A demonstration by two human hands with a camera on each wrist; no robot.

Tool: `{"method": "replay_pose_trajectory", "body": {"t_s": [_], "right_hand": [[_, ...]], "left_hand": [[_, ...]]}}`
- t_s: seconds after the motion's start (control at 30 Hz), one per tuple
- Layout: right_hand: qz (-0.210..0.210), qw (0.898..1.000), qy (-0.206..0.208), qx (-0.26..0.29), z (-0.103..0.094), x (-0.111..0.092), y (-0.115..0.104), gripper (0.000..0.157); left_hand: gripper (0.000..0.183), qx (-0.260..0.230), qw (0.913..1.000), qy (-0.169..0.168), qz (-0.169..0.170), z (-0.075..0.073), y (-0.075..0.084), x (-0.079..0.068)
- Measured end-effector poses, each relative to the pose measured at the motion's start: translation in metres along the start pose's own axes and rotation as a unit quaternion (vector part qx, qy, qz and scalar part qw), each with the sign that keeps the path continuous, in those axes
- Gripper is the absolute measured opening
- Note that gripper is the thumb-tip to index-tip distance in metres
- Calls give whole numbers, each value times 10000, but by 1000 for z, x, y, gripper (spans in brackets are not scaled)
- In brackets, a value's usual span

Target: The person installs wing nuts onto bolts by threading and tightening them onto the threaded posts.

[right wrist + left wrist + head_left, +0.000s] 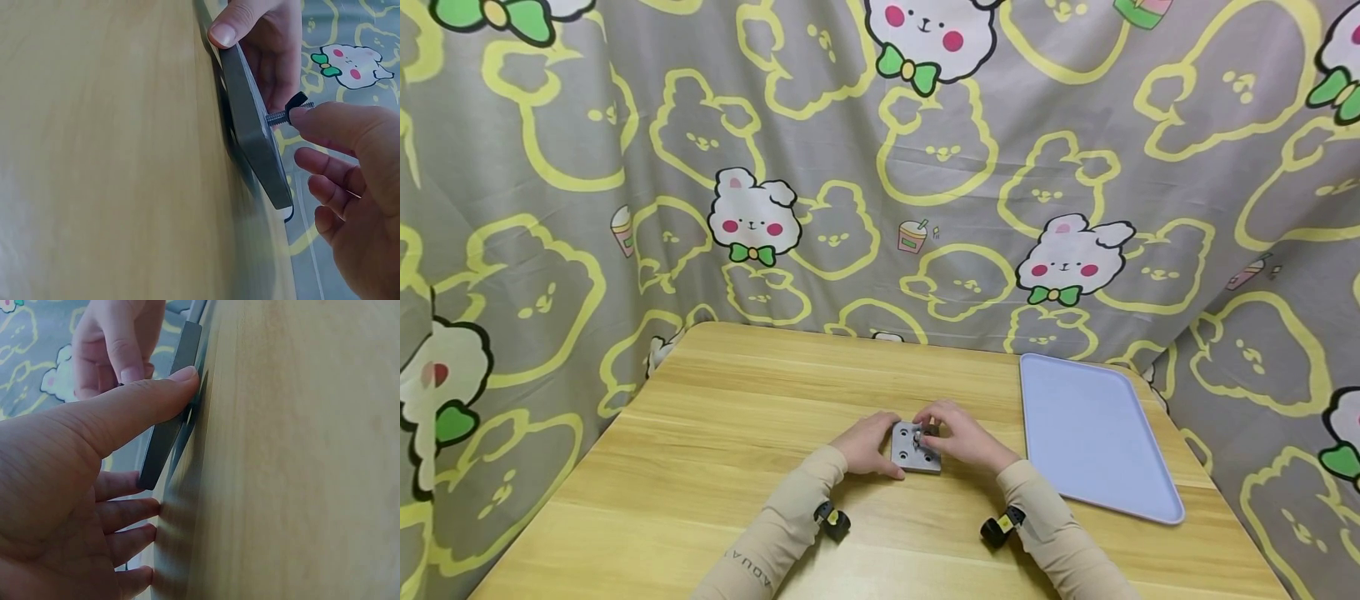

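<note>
A small grey metal plate [916,461] with round holes near its corners lies flat, close over the wooden table. My left hand [867,443] holds it by its left side, thumb on the near edge and a fingertip at the far corner. From the plate's face a threaded bolt [275,117] stands up, with a dark wing nut [295,104] on it. The thumb and index finger of my right hand [964,437] pinch the wing nut, while the other fingers curl loosely beside the plate. In the left wrist view, bolt and nut are hidden behind the left thumb and plate.
To the right on the wooden table [722,383] lies a pale blue tray [1093,433]. A grey curtain [850,150] with cartoon bears and rabbits hangs behind the table and along both sides. Each forearm wears a black strap with a small camera.
</note>
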State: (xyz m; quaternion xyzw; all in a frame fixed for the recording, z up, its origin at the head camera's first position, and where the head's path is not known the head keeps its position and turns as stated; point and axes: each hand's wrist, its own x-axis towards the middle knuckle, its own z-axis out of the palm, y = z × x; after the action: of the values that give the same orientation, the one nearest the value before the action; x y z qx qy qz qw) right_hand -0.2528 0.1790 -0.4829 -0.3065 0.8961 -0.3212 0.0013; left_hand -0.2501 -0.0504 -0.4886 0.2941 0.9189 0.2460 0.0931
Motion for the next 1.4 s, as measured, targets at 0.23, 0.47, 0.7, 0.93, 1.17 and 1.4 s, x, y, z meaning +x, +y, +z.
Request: {"method": "replay_pose_trajectory", "body": {"t_s": [0.23,0.47,0.7,0.93,1.17,1.4], "right_hand": [[-309,9991,-70,-273,1,2,-1,19],[-425,9981,-62,-433,5,2,2,7],[-514,9973,180,-498,9,4,3,4],[-365,9973,369,-523,12,5,-2,14],[-110,9975,396,-569,15,7,-6,18],[40,9985,225,-492,10,2,-9,13]], "left_hand": [[92,48,10000,-5,30,0,-1,1],[93,75,10000,11,50,1,-1,0],[93,26,10000,-13,26,1,-1,1],[93,-5,10000,-28,-11,1,-1,0],[93,-23,10000,-9,-40,0,1,0],[92,-11,10000,-29,-26,0,1,-1]]}}
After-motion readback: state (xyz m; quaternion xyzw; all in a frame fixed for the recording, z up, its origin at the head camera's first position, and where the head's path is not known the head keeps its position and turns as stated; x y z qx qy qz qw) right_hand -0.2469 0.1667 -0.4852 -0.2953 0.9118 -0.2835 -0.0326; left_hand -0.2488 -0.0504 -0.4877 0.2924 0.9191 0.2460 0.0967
